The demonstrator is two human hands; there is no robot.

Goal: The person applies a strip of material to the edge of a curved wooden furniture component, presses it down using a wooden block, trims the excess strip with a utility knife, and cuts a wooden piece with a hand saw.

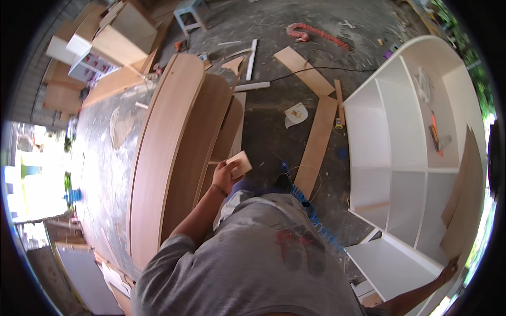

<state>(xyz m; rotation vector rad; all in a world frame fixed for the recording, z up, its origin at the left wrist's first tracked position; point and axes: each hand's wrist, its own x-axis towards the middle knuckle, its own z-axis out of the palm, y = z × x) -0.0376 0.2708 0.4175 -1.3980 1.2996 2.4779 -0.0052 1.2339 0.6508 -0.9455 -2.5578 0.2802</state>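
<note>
Beige piece (242,164) — 1 — in 1 hand (224,177), the left.

You're in a furniture workshop, one that lets in daylight at the sides, with greenery (448,16) showing at the far right. A wood-coloured cabinet (163,121) sits to your left and a white cabinet (369,137) with open compartments to your right. Around you, the worn, dark floor (263,124) carries loose boards (318,142), offcuts (232,65), a black cable (342,68), a red coiled hose (329,39) and a blue coiled hose (316,218).
</note>
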